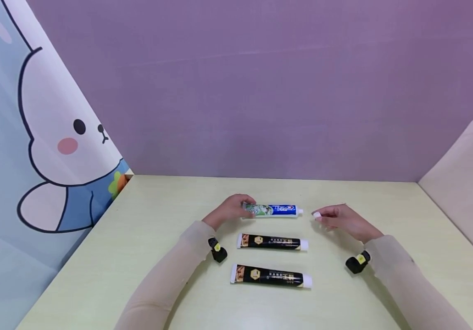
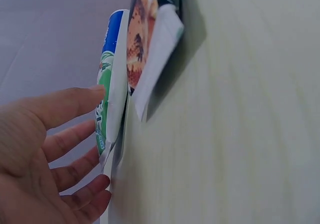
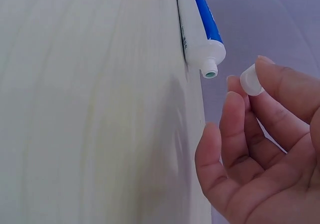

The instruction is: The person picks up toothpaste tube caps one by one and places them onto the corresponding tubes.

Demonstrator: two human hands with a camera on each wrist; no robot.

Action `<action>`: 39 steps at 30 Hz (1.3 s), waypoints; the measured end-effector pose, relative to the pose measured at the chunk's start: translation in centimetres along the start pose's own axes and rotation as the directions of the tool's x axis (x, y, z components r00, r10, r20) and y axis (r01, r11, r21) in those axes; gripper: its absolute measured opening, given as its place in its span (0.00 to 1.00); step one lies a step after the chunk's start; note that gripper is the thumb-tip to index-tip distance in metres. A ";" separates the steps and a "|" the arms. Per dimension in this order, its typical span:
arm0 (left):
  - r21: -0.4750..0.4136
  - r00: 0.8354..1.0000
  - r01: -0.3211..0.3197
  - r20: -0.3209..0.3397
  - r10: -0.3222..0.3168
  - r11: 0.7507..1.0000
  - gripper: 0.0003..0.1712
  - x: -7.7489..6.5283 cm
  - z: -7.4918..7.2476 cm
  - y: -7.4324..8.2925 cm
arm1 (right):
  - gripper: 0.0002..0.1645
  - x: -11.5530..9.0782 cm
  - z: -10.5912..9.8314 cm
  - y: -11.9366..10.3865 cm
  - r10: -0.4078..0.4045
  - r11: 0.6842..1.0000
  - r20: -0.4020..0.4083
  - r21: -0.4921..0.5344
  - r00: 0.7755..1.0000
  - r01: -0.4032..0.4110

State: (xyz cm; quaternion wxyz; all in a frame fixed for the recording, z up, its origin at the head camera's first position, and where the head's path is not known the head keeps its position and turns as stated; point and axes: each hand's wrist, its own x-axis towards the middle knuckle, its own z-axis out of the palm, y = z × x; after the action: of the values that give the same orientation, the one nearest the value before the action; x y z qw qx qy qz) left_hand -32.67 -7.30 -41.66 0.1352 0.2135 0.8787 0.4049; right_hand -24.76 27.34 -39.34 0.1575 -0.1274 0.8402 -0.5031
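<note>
A blue, green and white toothpaste tube (image 1: 275, 210) lies on the table, its uncapped nozzle (image 3: 210, 73) facing right. My left hand (image 1: 234, 208) grips the tube's flat left end, thumb on the near side and fingers behind. To the right of the nozzle, my right hand (image 1: 343, 219) pinches a small white cap (image 3: 251, 81) between thumb and forefinger, apart from the tube. In the right wrist view the other fingers of that hand are loosely bent. Nearer to me lies a black tube (image 1: 274, 242) with a white cap on it.
A second black capped tube (image 1: 272, 276) lies closest to me, roughly parallel to the others. The pale table (image 1: 170, 192) meets a purple backdrop (image 1: 261, 101) behind. On the left hangs a cloth (image 1: 1, 151) with a cartoon animal, and a pale wall (image 1: 463, 183) stands at right.
</note>
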 end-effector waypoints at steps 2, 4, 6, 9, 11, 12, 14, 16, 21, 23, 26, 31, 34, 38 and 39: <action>0.025 1.000 0.011 0.007 -0.011 1.000 0.24 0.1 0.0 0.0 | 0.26 0.0 -0.1 0.1 -0.009 1.000 0.000 0.006 1.000 0.009; 0.053 1.000 0.022 0.009 -0.022 0.998 0.24 0.3 0.1 0.0 | 0.26 0.0 -0.1 0.3 -0.018 1.000 0.006 0.017 1.000 0.018; 0.083 0.999 0.033 0.010 -0.033 0.996 0.25 0.4 0.2 0.0 | 0.26 0.0 -0.1 0.5 -0.032 0.999 0.016 0.031 0.999 0.031; 0.136 0.999 0.034 0.013 -0.036 0.990 0.27 0.5 0.3 0.1 | 0.26 -0.1 0.1 0.5 -0.037 0.997 0.023 0.064 0.999 0.035; 0.166 0.999 0.029 0.016 -0.032 0.986 0.28 0.5 0.4 0.3 | 0.24 -0.1 0.1 0.5 -0.035 0.996 0.020 0.082 0.999 0.033; 0.181 0.999 0.024 0.017 -0.028 0.983 0.28 0.5 0.4 0.5 | 0.24 -0.1 0.2 0.5 -0.033 0.996 0.020 0.087 0.999 0.032; 0.198 1.000 0.019 0.018 -0.023 0.980 0.28 0.5 0.4 0.7 | 0.21 -0.1 0.2 0.4 -0.025 0.995 0.011 0.100 1.000 0.024; 0.209 1.000 0.020 0.019 -0.024 0.978 0.28 0.5 0.4 0.8 | 0.20 -0.1 0.2 0.4 -0.017 0.995 0.005 0.101 1.000 0.017; 0.249 1.000 0.010 0.018 -0.015 0.969 0.29 0.6 0.3 0.9 | 0.18 -0.1 0.3 0.2 -0.019 0.995 -0.002 0.100 1.000 0.019; 0.274 1.000 -0.004 0.017 -0.001 0.962 0.28 0.6 0.3 0.9 | 0.18 -0.1 0.3 0.2 -0.026 0.995 -0.001 0.100 1.000 0.026; 0.331 0.999 -0.037 0.028 0.029 0.943 0.27 0.8 0.2 0.9 | 0.19 -0.1 0.3 0.3 -0.034 0.995 0.003 0.097 0.999 0.033; 0.435 0.995 -0.087 0.080 0.058 0.896 0.27 0.8 0.2 1.3 | 0.19 -0.2 0.4 0.3 -0.036 0.995 0.002 0.088 0.999 0.036; 0.493 0.994 -0.089 0.106 0.042 0.866 0.27 0.6 0.4 1.6 | 0.19 -0.2 0.4 0.4 -0.046 0.995 -0.001 0.091 0.999 0.046; 0.534 0.993 -0.066 0.120 0.001 0.843 0.25 0.2 0.5 2.0 | 0.19 -0.1 0.4 0.7 -0.066 0.993 0.003 0.100 0.998 0.065; 0.532 0.993 -0.059 0.122 -0.007 0.845 0.24 0.1 0.5 2.1 | 0.19 -0.1 0.4 0.8 -0.070 0.992 0.005 0.101 0.998 0.069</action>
State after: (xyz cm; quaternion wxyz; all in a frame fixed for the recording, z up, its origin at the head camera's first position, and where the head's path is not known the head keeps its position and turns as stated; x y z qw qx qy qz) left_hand -31.95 -5.70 -40.38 0.1171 0.2783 0.9441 0.1325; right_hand -24.55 27.37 -40.22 0.1496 -0.1504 0.8081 -0.5496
